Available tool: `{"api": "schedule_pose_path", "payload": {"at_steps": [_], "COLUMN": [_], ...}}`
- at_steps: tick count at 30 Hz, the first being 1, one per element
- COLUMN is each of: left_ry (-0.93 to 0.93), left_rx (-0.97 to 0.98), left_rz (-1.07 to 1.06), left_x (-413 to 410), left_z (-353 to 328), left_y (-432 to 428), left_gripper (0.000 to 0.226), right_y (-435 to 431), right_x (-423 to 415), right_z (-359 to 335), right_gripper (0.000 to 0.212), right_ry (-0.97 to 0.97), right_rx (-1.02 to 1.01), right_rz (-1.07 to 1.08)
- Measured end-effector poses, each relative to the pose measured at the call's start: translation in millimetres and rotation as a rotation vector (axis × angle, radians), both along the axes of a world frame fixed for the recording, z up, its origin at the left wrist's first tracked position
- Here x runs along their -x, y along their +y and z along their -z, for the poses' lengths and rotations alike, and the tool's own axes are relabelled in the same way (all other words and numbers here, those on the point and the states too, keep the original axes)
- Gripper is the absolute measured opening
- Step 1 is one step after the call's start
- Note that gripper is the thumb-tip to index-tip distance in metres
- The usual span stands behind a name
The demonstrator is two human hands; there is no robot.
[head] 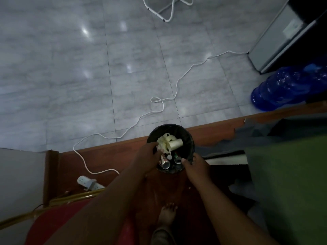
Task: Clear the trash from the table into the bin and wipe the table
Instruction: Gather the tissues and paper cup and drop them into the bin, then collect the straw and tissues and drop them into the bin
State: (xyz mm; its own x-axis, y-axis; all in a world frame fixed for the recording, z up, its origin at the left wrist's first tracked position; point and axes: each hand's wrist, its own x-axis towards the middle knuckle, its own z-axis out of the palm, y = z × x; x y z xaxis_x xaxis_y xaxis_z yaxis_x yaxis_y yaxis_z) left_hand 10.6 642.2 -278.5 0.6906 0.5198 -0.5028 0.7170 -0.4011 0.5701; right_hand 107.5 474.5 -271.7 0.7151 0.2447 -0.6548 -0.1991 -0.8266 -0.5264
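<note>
A small black bin [189, 137] with a dark liner stands on the brown wooden floor strip. Inside it lie crumpled pale paper [165, 141], a white paper cup [176, 144] and two opened cans [166, 164]. My left hand [148, 155] lies over the bin's left rim, its fingers curled inward and touching the paper. My right hand [196, 165] grips the near right rim, thumb inside beside a can. The table [286, 174] at the right is covered by a dark green cloth.
A white cable [169, 99] snakes over the grey tiles to a power strip [88, 183] at the left. A red chair [58, 218] with a gold frame is below me. Blue water jugs [283, 89] and a grey fridge [283, 38] stand at the right. My bare foot [167, 214] is near the bin.
</note>
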Motion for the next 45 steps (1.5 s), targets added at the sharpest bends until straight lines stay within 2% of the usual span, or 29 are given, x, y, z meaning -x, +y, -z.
{"api": "schedule_pose_path", "payload": {"at_steps": [7, 12, 17, 21, 26, 35, 38, 43, 45], "left_ry": [-0.130, -0.245, -0.373, -0.452, -0.512, -0.458, -0.415, -0.391, -0.369], "left_rx": [-0.122, -0.184, -0.231, -0.247, -0.189, -0.060, -0.003, 0.014, -0.031], "left_rz": [0.008, -0.003, 0.059, 0.181, 0.387, 0.860, 0.965, 1.108, 1.169], "left_x": [-6, -13, -28, -53, -80, -96, -85, -61, -54], "left_z": [-127, -211, -292, -332, -353, -339, -327, -303, -294], "left_y": [-19, -39, -85, -159, -274, -518, -573, -647, -667], "left_gripper": [0.050, 0.053, 0.057, 0.058, 0.054, 0.051, 0.051, 0.053, 0.052], "right_y": [-11, -35, -107, -213, -351, -599, -647, -704, -720], "right_x": [-1, -6, -14, -8, 14, 127, 167, 232, 251], "right_z": [-126, -213, -299, -342, -362, -356, -346, -323, -310], "right_gripper": [0.051, 0.070, 0.070, 0.067, 0.058, 0.042, 0.040, 0.015, 0.026], "right_ry": [-0.167, -0.282, -0.439, -0.521, -0.632, -0.623, -0.574, -0.525, -0.458], "right_rx": [-0.178, -0.247, -0.337, -0.330, -0.223, 0.000, 0.014, 0.102, 0.142], "right_rz": [-0.020, 0.024, 0.127, 0.261, 0.429, 0.939, 1.107, 1.296, 1.332]}}
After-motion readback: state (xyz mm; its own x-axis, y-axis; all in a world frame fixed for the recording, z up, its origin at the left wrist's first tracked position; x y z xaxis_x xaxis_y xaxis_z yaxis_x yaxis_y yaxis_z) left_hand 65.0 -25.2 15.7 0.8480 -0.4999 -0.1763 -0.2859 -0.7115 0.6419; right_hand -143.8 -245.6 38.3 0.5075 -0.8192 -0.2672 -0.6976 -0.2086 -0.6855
